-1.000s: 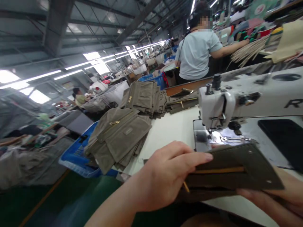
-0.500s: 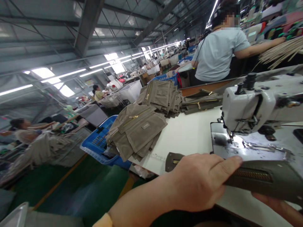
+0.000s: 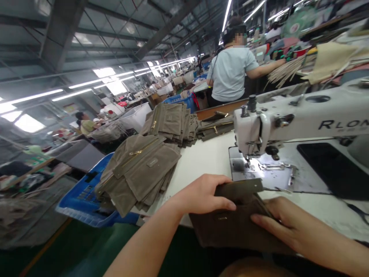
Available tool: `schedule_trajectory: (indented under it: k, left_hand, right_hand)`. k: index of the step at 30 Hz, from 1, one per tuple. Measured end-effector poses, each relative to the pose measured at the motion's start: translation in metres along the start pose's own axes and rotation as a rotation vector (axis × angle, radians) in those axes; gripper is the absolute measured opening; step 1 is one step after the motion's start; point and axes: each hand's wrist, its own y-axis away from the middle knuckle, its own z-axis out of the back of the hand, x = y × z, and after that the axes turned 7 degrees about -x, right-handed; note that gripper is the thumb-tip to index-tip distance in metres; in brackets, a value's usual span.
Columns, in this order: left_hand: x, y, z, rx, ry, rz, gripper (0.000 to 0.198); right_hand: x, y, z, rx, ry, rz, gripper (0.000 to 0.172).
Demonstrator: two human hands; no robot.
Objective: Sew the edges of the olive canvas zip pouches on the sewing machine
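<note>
I am holding an olive-brown pouch (image 3: 227, 232) in front of me at the near edge of the table (image 3: 201, 159), and both my hands are closing on it. My left hand (image 3: 206, 196) is pinching its upper left part, the thumb lying across the front and the fingers going behind a stiff strip (image 3: 243, 188) along the top. My right hand (image 3: 284, 221) is clamping the right side, its thumb pressing on the front face while the other fingers are disappearing behind. A small label (image 3: 222, 218) is showing on the cloth between my thumbs. The pouch is sitting nearer to me than the sewing machine (image 3: 268, 129), apart from its needle, and a dark phone (image 3: 328, 165) is lying to the right of the needle. Over to the left, a fanned stack of similar pouches (image 3: 152, 165) is leaning from the table over a blue basket (image 3: 70, 204); a second stack (image 3: 170, 119) is resting behind it, and zipped pieces (image 3: 216, 127) are lying beside that one. Beyond the machine, a co-worker in a light blue shirt (image 3: 229, 73) is reaching toward a bundle of pale strips (image 3: 285, 71).
</note>
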Motion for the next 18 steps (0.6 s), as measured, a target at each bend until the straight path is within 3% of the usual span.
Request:
schedule_trajectory:
  k: [3, 6, 9, 12, 18]
  left_hand:
    - [0.009, -0.014, -0.008, 0.037, 0.137, 0.046, 0.04]
    - [0.012, -0.025, -0.014, 0.084, 0.278, 0.081, 0.038]
    - [0.015, -0.033, -0.016, 0.059, 0.338, 0.12, 0.026]
    - [0.018, -0.039, -0.016, 0.025, 0.285, 0.172, 0.02]
    - [0.017, -0.046, -0.011, 0.215, 0.301, 0.193, 0.032]
  right_hand:
    - [0.008, -0.009, 0.001, 0.275, -0.053, -0.139, 0.039]
    - [0.01, -0.012, 0.007, 0.343, -0.116, -0.191, 0.038]
    - [0.009, -0.012, 0.014, 0.28, -0.161, -0.174, 0.035]
    - [0.006, -0.015, 0.018, 0.14, -0.195, -0.054, 0.032]
    - [-0.004, -0.018, 0.019, 0.116, -0.181, -0.066, 0.038]
